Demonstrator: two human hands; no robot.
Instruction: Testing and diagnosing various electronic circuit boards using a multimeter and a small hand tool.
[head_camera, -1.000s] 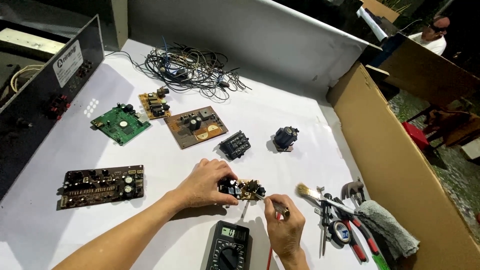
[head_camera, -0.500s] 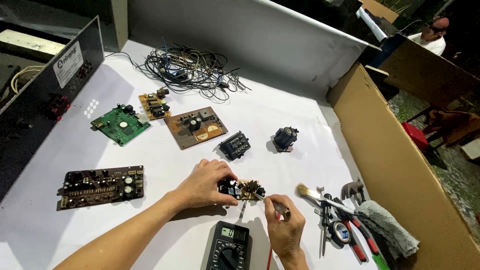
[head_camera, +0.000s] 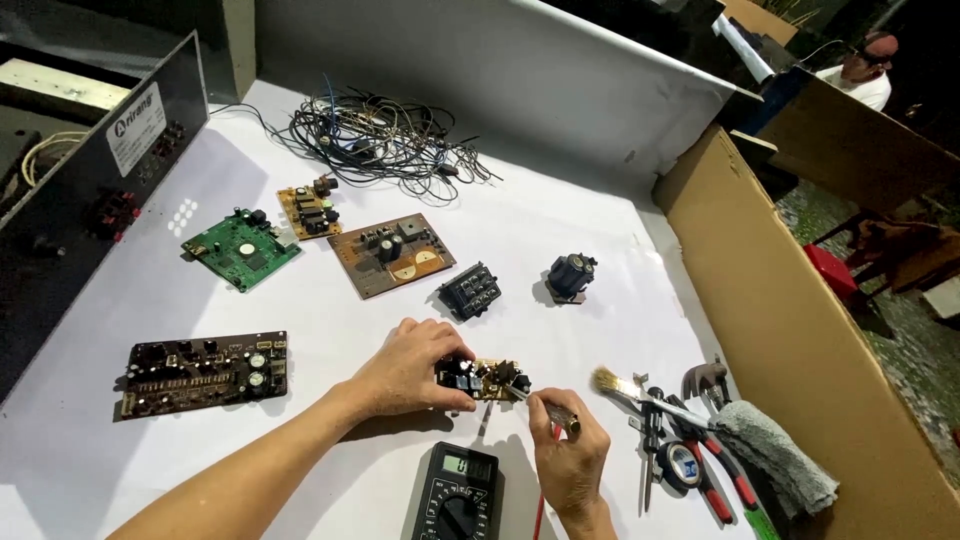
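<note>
My left hand (head_camera: 405, 370) grips a small brown circuit board (head_camera: 485, 378) with black parts on it, held just above the white table (head_camera: 330, 330). My right hand (head_camera: 568, 450) pinches a thin probe (head_camera: 535, 402) whose tip touches the right end of that board. A black multimeter (head_camera: 455, 492) with a lit display lies on the table right under my hands, a red lead running down beside my right wrist.
Other boards lie about: a dark long board (head_camera: 200, 370), a green board (head_camera: 240, 248), two brown boards (head_camera: 392, 252). A black connector block (head_camera: 470, 290), a round dark part (head_camera: 570, 275), tangled wires (head_camera: 380, 145), a brush (head_camera: 640, 392), pliers and a grey rag (head_camera: 775, 455) sit nearby. Cardboard wall (head_camera: 800, 330) stands right.
</note>
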